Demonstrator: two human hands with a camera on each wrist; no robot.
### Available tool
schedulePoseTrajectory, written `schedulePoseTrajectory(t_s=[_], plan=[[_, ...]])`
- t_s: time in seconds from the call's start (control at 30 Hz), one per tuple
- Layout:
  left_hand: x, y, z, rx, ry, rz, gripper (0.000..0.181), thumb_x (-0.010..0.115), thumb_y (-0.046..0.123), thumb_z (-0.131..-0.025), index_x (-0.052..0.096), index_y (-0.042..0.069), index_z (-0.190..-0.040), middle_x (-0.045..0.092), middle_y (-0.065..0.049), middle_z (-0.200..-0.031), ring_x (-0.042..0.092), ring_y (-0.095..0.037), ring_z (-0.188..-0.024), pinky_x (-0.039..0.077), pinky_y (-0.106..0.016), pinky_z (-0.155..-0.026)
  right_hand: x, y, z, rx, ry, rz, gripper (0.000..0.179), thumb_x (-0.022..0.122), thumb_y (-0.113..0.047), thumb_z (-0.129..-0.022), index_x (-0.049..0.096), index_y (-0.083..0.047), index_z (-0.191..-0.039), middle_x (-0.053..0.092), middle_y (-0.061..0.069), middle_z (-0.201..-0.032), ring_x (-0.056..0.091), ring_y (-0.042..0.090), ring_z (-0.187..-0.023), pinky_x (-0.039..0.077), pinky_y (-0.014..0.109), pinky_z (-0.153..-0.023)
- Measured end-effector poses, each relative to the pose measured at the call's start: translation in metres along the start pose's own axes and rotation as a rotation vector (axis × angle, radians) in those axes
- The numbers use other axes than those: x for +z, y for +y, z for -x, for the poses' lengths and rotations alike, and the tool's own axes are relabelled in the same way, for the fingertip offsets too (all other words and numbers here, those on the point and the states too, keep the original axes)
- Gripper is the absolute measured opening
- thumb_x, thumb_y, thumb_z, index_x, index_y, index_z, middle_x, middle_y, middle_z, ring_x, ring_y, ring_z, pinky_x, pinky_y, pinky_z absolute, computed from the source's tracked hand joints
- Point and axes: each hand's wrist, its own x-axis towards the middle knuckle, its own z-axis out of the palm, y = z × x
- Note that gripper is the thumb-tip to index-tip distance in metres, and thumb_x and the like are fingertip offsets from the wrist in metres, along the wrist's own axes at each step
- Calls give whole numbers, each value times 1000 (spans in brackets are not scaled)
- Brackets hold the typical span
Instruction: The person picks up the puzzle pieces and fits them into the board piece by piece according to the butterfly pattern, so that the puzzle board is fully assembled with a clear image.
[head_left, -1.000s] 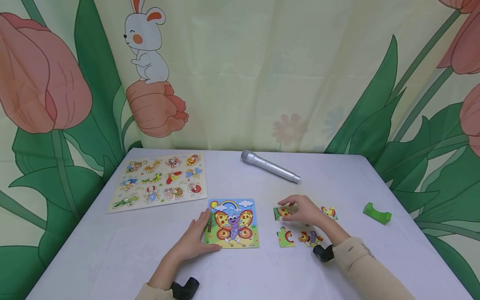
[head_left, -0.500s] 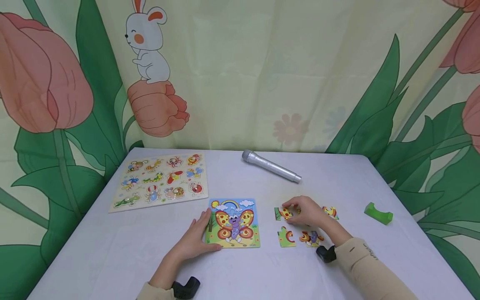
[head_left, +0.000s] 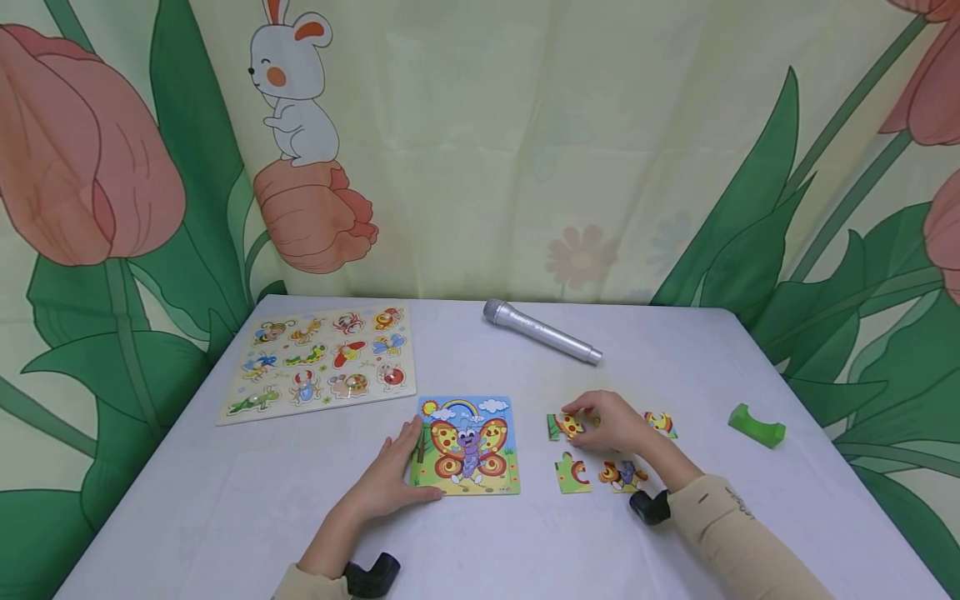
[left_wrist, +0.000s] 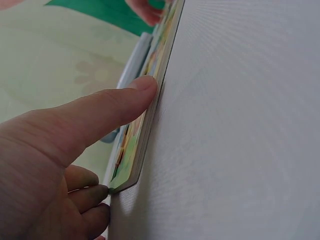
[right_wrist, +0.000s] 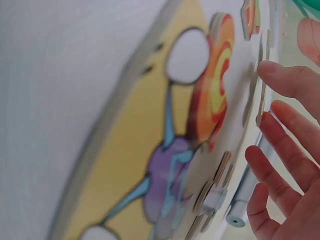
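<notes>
My left hand (head_left: 382, 475) steadies the square butterfly puzzle board (head_left: 498, 483). Its fingers lie along the left side and its thumb touches the near edge, as the left wrist view also shows. To the right of the board, my right hand (head_left: 615, 423) pinches a puzzle piece (head_left: 555, 428) with green, yellow and red print, partly covered by the fingers. In the right wrist view this held piece (right_wrist: 263, 95) appears edge-on at the fingertips. Close by lie a green-and-red corner piece (head_left: 570, 475), a purple-and-orange piece (head_left: 622, 477) and a yellow-red piece (head_left: 660, 424).
A large insect peg puzzle (head_left: 326, 371) lies at the back left. A silver microphone (head_left: 542, 332) rests near the back edge. At the right is a green arched block (head_left: 755, 427). A printed curtain (head_left: 480, 150) hangs behind the white table (head_left: 225, 500).
My right hand's fingertips have shifted slightly right across the puzzle piece, showing more of its print. The left hand and the butterfly board have stayed in place.
</notes>
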Motion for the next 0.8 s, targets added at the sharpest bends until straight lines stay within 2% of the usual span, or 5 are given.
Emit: schedulePoseTrajectory(t_s=[0.13,0.47,0.67,0.8], plan=[[0,0,0,0,-1,1,107,80,37,-66,17,0,-145,19,-18,-148,11,-30,-138,3,-45,-112,1,-5,0,-28,-3,-8,40,80,-20,-70,67,-13,-107,63,-3,-104,54,20,-97,47,41,-85],[1,0,-1,10,3,-1,107,80,38,-66,18,-1,-144,21,-19,-148,12,-31,-137,5,-47,-111,8,-24,-9,-168,-20,-49,35,79,-18,-71,69,-10,-103,63,-2,-100,56,23,-97,45,47,-87],[0,0,-1,0,0,-7,107,79,38,-67,18,0,-144,20,-18,-148,12,-30,-138,4,-45,-112,17,-44,-18,-253,-24,-46,30,79,-17,-70,71,-8,-97,64,-2,-94,58,22,-93,45,47,-87],[0,0,-1,-2,-1,-5,107,80,38,-66,18,0,-145,20,-18,-148,11,-30,-138,4,-45,-112,25,-58,-24,-272,-30,-50,29,80,-18,-69,72,-9,-95,64,-2,-94,57,21,-94,45,44,-88]])
